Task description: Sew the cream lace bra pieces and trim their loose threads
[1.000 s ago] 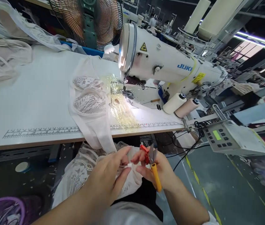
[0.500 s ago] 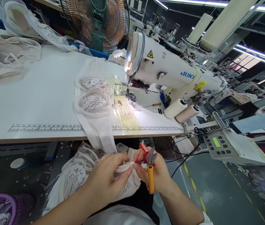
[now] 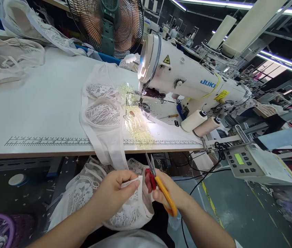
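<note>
In the head view, my left hand (image 3: 120, 193) pinches the white edge of a lace bra (image 3: 127, 215) that lies over my lap. My right hand (image 3: 165, 189) is closed around a pair of scissors (image 3: 164, 191) with red and orange handles. The blades point up toward the table edge and are slightly parted. They are close to the pinched edge, just right of it. Another white lace bra (image 3: 101, 115) lies on the table, its band hanging over the front edge toward my left hand.
A JUKI sewing machine (image 3: 187, 72) stands on the white table (image 3: 45, 103), beside two thread cones (image 3: 194, 120). More bras (image 3: 11, 57) lie at the far left, near a fan (image 3: 108, 27). A control box (image 3: 241, 162) hangs at right; a purple basket (image 3: 10, 224) stands lower left.
The scissors have swung from lying across my right fingers to a firmer grip, blades now pointing up. My right fingers have left the fabric edge; my left hand still pinches it.
</note>
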`<state>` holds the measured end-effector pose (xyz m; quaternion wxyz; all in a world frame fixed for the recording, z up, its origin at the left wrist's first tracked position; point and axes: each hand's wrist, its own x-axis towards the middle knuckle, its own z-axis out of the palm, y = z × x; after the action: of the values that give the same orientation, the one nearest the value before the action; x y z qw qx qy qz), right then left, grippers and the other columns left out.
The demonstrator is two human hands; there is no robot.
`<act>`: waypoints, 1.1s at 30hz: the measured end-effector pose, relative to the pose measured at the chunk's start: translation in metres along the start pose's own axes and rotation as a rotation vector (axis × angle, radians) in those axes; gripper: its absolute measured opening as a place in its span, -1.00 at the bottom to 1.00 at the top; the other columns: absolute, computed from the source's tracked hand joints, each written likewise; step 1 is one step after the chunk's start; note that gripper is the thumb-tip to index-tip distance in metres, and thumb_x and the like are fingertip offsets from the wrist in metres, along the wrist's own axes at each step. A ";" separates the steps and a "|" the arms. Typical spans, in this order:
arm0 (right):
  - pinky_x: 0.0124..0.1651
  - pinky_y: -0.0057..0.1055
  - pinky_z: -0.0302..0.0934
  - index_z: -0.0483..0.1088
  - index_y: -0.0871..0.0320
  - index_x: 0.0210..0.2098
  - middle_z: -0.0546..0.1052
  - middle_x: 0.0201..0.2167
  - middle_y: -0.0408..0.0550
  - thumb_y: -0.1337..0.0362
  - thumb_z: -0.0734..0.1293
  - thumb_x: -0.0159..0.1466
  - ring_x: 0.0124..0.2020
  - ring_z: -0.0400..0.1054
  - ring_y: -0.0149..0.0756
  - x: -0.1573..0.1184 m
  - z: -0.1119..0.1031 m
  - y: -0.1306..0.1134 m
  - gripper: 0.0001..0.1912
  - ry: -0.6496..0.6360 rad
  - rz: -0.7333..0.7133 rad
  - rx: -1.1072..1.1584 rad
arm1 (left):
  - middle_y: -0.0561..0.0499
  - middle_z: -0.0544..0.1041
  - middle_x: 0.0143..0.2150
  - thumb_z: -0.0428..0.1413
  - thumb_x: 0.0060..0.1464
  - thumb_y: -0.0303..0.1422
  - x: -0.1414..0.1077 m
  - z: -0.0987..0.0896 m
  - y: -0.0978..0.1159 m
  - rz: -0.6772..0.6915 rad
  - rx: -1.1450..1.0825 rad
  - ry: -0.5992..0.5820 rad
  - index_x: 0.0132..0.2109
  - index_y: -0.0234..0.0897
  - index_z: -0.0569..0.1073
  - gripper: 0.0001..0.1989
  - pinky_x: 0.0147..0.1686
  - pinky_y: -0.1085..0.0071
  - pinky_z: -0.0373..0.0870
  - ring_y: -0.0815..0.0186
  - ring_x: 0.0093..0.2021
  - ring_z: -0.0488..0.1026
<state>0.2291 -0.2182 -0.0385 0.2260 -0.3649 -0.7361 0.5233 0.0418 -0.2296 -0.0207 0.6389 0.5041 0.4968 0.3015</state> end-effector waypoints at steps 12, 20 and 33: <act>-0.54 -0.46 -0.03 -0.01 0.10 -0.53 0.18 -0.60 -0.19 -0.46 -0.09 -0.04 -0.60 0.04 -0.43 -0.011 0.002 0.012 -0.30 -0.167 0.127 -0.337 | 0.17 0.16 -0.66 0.02 -0.11 -0.16 0.013 -0.010 -0.005 -0.029 0.033 -0.052 -0.59 -0.27 0.32 -0.72 -0.65 0.51 -0.01 0.45 -0.63 0.04; -0.55 -0.47 -0.10 -0.03 0.11 -0.53 0.16 -0.61 -0.21 -0.45 -0.11 -0.02 -0.62 -0.03 -0.46 -0.013 0.005 0.005 -0.31 -0.118 0.161 -0.369 | 0.20 0.09 -0.67 0.06 -0.16 -0.14 0.012 -0.012 -0.002 -0.093 -0.030 -0.032 -0.60 -0.27 0.28 -0.70 -0.65 0.52 -0.09 0.48 -0.64 -0.03; -0.53 -0.45 -0.08 -0.05 0.09 -0.49 0.21 -0.58 -0.18 -0.40 -0.08 0.04 -0.60 0.00 -0.43 -0.014 0.010 0.005 -0.36 -0.152 0.172 -0.369 | 0.22 0.06 -0.68 0.06 -0.17 -0.18 0.012 -0.014 -0.001 -0.100 -0.036 -0.044 -0.61 -0.27 0.26 -0.73 -0.62 0.48 -0.15 0.48 -0.64 -0.07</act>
<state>0.2325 -0.2337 -0.0462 0.0534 -0.4211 -0.8005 0.4230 0.0329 -0.2143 -0.0252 0.6729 0.4736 0.5017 0.2667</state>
